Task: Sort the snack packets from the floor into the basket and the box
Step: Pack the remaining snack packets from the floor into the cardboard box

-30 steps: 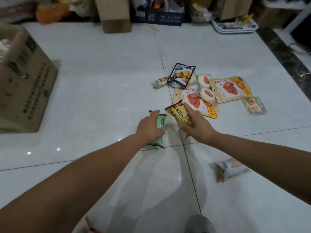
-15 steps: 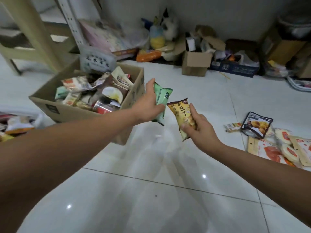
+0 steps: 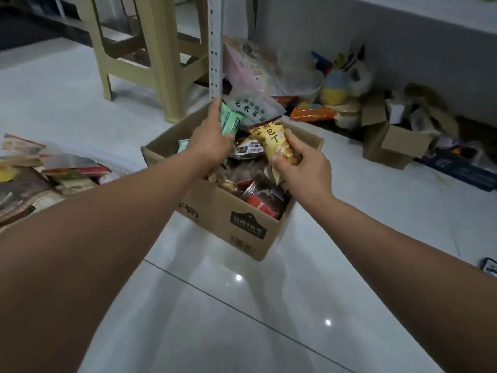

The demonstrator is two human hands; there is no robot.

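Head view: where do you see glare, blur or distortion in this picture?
All in the head view: small glare spots on the glossy floor; the clutter by the far wall is soft and blurred; the forearms swell toward the lower corners, wide-angle distortion; the yellow packet in the right hand and the box look fairly sharp.

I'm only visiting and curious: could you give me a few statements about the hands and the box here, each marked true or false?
1. The left hand holds a green packet. True.
2. The right hand reaches over the cardboard box. True.
3. The right hand holds nothing. False: it grips a yellow packet.
4. The cardboard box is empty. False: it is filled with snacks.
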